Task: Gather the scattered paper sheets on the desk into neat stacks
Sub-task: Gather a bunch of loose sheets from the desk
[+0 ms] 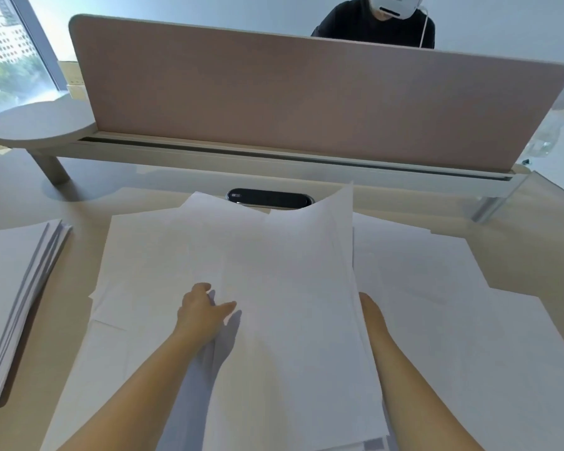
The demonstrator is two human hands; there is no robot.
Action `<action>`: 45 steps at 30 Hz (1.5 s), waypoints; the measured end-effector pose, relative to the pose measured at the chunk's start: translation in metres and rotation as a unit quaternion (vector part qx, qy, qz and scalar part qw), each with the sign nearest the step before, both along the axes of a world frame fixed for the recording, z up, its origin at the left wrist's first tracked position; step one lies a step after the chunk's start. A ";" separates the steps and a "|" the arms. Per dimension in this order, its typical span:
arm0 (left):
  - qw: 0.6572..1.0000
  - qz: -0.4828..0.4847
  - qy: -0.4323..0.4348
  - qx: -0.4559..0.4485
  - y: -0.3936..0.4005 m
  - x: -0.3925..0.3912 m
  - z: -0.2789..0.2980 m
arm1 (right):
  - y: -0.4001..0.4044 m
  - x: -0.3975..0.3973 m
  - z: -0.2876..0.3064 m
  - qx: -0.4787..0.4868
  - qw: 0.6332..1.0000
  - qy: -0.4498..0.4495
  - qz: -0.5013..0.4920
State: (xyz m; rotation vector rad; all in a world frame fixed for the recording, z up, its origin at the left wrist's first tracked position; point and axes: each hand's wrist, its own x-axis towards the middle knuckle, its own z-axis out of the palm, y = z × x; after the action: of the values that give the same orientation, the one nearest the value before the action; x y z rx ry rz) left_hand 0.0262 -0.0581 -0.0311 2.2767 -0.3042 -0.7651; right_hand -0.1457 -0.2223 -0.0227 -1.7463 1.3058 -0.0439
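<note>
Both forearms reach forward, left hand (200, 315) flat on loose sheets (287, 288).

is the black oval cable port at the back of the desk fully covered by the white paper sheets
No, the black oval cable port shows above the loose white paper sheets, whose raised top edges hide only its lower rim.

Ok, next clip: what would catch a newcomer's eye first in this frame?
First, the loose white sheets fanned across the middle of the desk, with the left hand on them and the right hand at the right edge of a lifted bundle. Next, the squared paper stack at the left edge. Behind stands a wide pink divider panel.
</note>
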 end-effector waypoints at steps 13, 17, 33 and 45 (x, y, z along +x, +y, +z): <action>0.996 0.025 0.058 -0.058 -0.012 -0.006 0.008 | 0.004 -0.009 0.009 0.134 0.979 -0.145 -0.052; 0.981 0.085 0.133 -0.110 -0.005 0.001 0.009 | 0.009 -0.001 0.020 0.116 0.972 -0.204 -0.027; 0.945 0.059 0.250 -0.201 0.012 0.005 0.042 | 0.003 -0.009 0.064 0.182 0.936 -0.302 0.013; 0.935 0.011 0.227 -0.271 0.001 -0.007 0.076 | -0.011 -0.025 0.081 0.225 0.927 -0.295 -0.063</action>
State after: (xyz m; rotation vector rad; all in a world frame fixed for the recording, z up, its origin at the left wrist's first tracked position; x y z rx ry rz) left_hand 0.0196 -0.0575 0.0448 1.5354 -0.2329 -1.0215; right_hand -0.1703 -0.2335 0.0581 -1.1293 0.8873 -0.2976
